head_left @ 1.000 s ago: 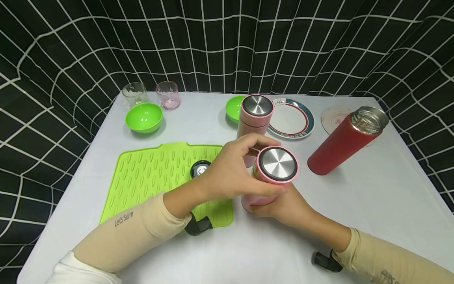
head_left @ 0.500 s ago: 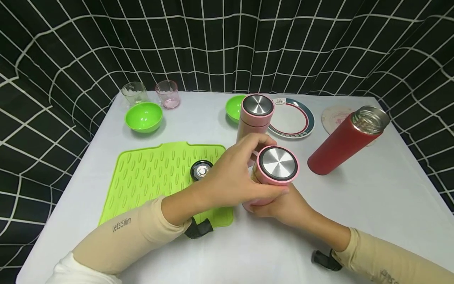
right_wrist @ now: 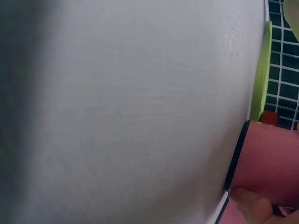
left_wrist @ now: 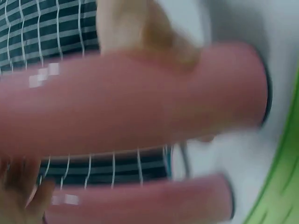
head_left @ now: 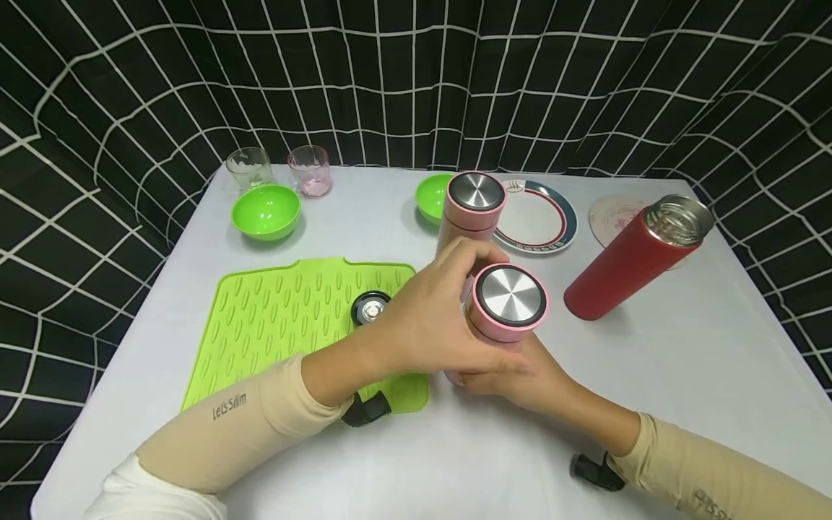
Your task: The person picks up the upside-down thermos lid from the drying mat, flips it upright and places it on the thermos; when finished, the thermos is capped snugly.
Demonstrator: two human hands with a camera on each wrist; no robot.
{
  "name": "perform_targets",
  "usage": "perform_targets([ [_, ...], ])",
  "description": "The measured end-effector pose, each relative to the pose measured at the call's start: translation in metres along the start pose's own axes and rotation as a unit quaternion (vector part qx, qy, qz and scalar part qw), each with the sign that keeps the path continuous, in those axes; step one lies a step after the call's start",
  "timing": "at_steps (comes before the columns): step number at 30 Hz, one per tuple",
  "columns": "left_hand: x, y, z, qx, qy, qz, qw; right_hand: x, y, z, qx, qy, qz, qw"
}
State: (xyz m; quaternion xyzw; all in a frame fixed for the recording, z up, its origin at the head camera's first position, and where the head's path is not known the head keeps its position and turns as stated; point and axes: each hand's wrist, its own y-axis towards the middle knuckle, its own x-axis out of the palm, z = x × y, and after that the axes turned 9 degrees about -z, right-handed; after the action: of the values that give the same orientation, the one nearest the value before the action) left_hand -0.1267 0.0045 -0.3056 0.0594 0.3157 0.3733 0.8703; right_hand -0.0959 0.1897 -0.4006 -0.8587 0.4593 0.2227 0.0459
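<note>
- At the table's middle, the left hand (head_left: 429, 325) curls its fingers (head_left: 477, 254) round the top of the near pink flask (head_left: 503, 318), thumb along the front under the lid.
- Down low, the right hand (head_left: 520, 375) wraps the same flask's base, fingers clamped on it from the near side.
- That flask stands on the white table (head_left: 682, 361), steel-topped lid (head_left: 510, 296) on, just right of the green mat (head_left: 279, 318).
- Left wrist view: pink body (left_wrist: 135, 102) fills the frame, blurred.
- Right wrist view: flask base (right_wrist: 266, 163) meets the tabletop.
- Just behind stands a second pink flask (head_left: 474, 206), capped.
- On the mat lies a round black stopper (head_left: 369, 309).
- Off to the right, a red flask (head_left: 637, 256) stands open-mouthed.
- Farther back: a striped plate (head_left: 542, 217), a green bowl (head_left: 266, 211), another green bowl (head_left: 430, 196), a clear cup (head_left: 248, 167), a pink cup (head_left: 309, 170).
</note>
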Motion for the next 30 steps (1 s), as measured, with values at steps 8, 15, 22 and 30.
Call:
perform_targets([
  [8,-0.006,0.006,-0.012,-0.011,-0.132,-0.034,0.9906,-0.003,-0.001,0.004,0.031,-0.02,0.006,0.999],
  [15,-0.003,0.004,-0.007,-0.01,-0.095,-0.041,0.9946,-0.004,-0.001,0.003,0.005,0.011,-0.011,1.0],
  [22,0.003,0.006,-0.005,-0.001,-0.118,0.016,0.9929,-0.006,-0.005,0.003,0.049,-0.012,0.009,0.999],
  [30,-0.004,0.012,-0.012,-0.016,-0.169,-0.049,0.9843,-0.008,-0.006,0.008,0.043,-0.012,-0.001,0.999],
])
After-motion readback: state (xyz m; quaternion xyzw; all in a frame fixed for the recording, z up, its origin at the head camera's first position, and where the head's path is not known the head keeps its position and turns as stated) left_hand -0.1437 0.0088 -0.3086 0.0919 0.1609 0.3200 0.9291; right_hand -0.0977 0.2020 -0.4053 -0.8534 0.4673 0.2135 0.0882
